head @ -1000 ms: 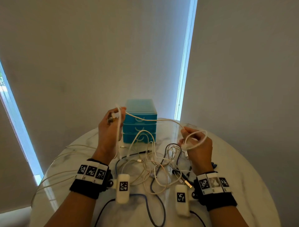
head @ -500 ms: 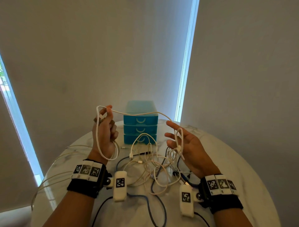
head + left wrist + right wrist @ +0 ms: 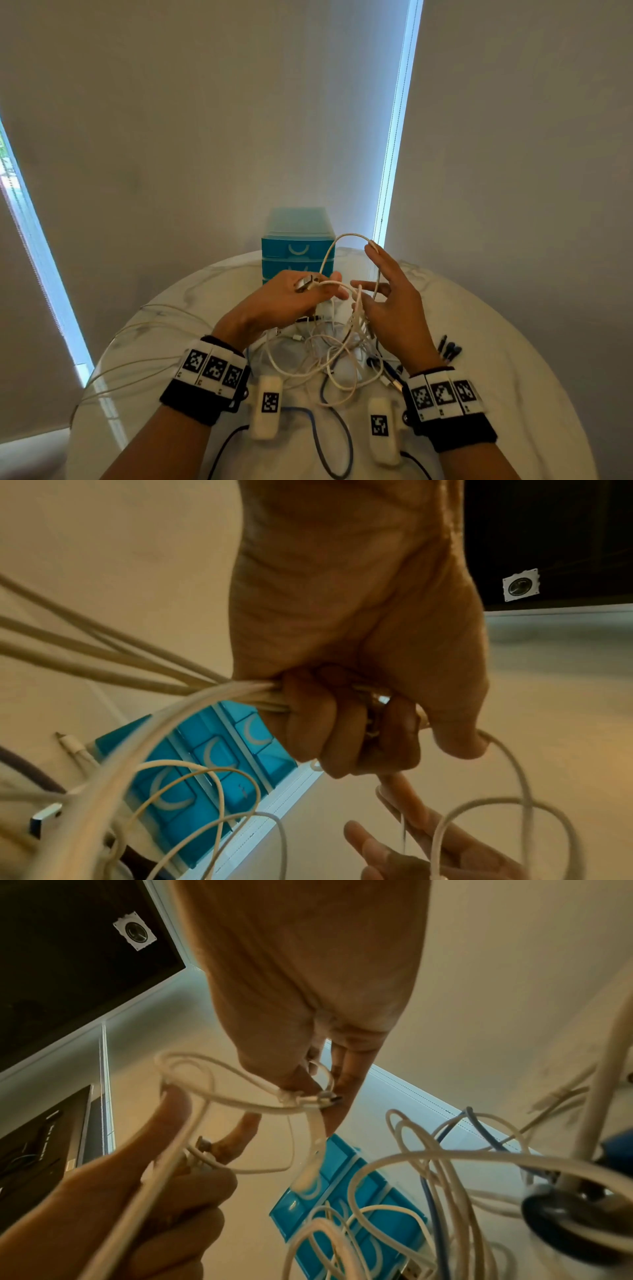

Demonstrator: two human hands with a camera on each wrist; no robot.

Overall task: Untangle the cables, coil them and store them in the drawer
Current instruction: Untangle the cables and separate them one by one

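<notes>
Both forearms reach forward over table, wrists banded, hands raised close together. Left hand (image 3: 284, 301) turned back-up, fingers (image 3: 329, 723) curled tight round bundled white cable (image 3: 337, 283) strands, thumb pressing from side; firm grip seen from left wrist view. Right hand (image 3: 394, 301) held edge-on, palm facing left, index finger extended upward, thumb and other fingers loosely spread. Cable loop runs over right index fingertip; right wrist view shows thumb and forefinger (image 3: 342, 1093) pinching the cable.

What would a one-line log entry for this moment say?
stage: coiling | left hand: grips white cable | right hand: pinches its loop | blue drawer unit: shut | tangle: on table
</notes>
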